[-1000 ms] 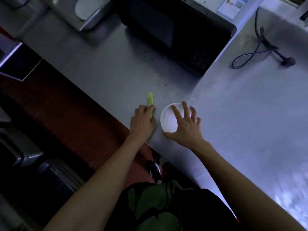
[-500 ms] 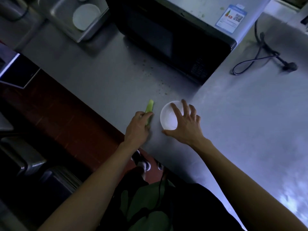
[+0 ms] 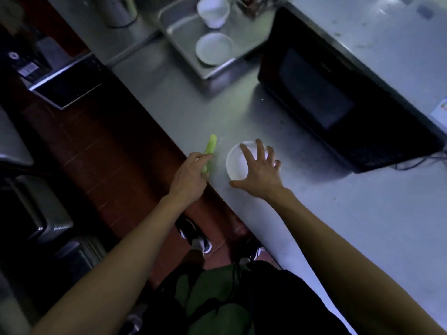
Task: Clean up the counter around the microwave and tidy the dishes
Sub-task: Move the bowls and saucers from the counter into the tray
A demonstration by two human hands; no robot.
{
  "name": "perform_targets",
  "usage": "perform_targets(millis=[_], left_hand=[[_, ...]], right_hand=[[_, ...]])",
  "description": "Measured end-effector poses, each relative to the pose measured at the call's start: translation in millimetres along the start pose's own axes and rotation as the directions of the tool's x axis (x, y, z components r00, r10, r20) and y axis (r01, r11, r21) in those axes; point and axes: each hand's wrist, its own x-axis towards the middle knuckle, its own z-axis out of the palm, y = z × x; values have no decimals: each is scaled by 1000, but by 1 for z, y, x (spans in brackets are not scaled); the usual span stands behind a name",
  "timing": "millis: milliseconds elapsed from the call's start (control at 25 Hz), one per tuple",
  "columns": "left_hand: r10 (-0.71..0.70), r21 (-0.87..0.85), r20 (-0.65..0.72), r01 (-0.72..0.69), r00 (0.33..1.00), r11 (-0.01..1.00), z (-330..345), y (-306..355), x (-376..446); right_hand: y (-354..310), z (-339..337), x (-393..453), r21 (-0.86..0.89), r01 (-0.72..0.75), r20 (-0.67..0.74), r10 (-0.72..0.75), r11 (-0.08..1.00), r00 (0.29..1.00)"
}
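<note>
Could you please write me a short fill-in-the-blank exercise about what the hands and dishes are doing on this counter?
1. The left hand pinches a ____ vegetable stick.
2. The right hand spreads over a white ____ on the counter.
3. The metal tray holds ____ white dishes.
4. The black microwave stands to the ____ of the tray.

Answers: green; bowl; two; right

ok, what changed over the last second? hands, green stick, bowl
The left hand has pulled back to the counter edge, gripping the green stick, which was flat and now points upward. The right hand stays spread over the white bowl.
</note>
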Motion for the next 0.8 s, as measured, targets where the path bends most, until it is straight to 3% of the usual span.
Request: perform_targets(millis=[160, 360, 800], left_hand=[[-40, -106, -97, 30, 994, 994, -56, -55, 13], [6, -73, -159, -18, 987, 997, -126, -96, 33], [23, -49, -111, -29, 994, 998, -185, -123, 131]], right_hand=[[-71, -17, 29, -86, 65, -7, -66, 994, 998], [-131, -53, 77, -139, 90, -87, -103, 986, 991], [-174, -59, 165, -31, 91, -166, -95, 995, 982]])
